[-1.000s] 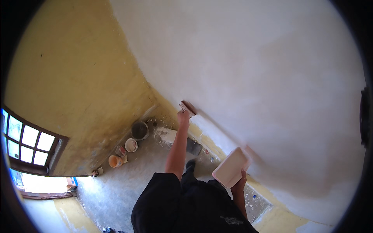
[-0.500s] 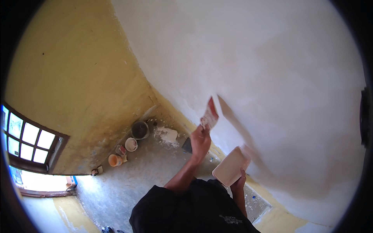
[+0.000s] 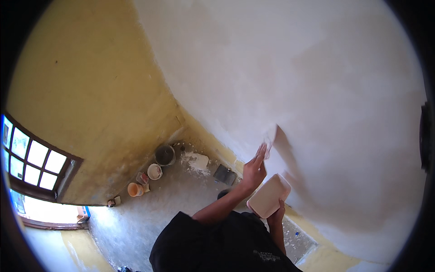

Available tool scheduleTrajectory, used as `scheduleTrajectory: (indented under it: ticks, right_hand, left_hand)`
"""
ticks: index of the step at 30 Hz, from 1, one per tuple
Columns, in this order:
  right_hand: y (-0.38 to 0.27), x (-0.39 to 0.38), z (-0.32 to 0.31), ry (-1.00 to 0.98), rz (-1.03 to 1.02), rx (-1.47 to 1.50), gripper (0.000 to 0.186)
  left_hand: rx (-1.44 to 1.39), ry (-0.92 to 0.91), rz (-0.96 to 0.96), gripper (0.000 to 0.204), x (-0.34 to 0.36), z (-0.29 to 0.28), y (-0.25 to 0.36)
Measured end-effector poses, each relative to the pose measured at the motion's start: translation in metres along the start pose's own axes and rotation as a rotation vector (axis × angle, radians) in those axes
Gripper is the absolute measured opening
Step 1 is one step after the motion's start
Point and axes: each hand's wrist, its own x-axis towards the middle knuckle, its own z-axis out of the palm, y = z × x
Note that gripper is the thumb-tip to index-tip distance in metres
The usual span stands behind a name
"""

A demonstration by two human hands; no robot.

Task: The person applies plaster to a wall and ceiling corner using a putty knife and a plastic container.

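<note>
My left hand grips a putty knife, its fingers stretched along the tool. The blade is seen nearly edge-on at the white wall, and its shadow falls just to the right. Whether the edge touches the wall is hard to tell. Below and to the right, my right hand holds a pale pink rectangular tray by its lower right side. The tray is tilted close to the wall. Most of the right hand's fingers are hidden by the tray.
A yellow wall meets the white one at a corner. Along its foot stand a dark bucket, a white bucket and an orange tub. White residue and a dark flat object lie on the floor. A barred window is at left.
My left hand has moved right and slightly down with the putty knife, and the blade has turned from showing its reddish face to nearly edge-on. The tray has barely shifted.
</note>
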Motion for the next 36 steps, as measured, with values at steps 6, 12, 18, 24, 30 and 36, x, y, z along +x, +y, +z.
scheduleTrajectory:
  ticks: [6, 12, 18, 24, 30, 36]
  right_hand:
    - [-0.004, -0.002, 0.008, -0.011, 0.010, 0.073, 0.056]
    - [0.004, -0.008, 0.011, 0.012, -0.029, 0.066, 0.056]
    - [0.011, -0.007, 0.006, 0.005, -0.050, -0.044, 0.055]
    - [0.011, -0.007, 0.015, 0.023, -0.066, -0.003, 0.055]
    - [0.028, -0.008, 0.023, -0.114, -0.126, -0.180, 0.055]
    - [0.044, 0.005, 0.002, -0.060, -0.084, 0.009, 0.058]
  left_hand:
    - [0.085, 0.450, -0.366, 0.019, 0.057, -0.031, -0.099]
    - [-0.018, 0.343, -0.366, 0.016, 0.146, -0.042, -0.058]
    - [-0.116, 0.141, -0.125, 0.031, 0.084, -0.043, 0.076]
    - [-0.108, 0.215, 0.034, 0.037, 0.073, -0.066, 0.041]
    - [0.284, 0.421, 0.087, 0.055, 0.156, -0.013, -0.006]
    - [-0.021, -0.129, 0.225, 0.048, 0.020, -0.017, 0.006]
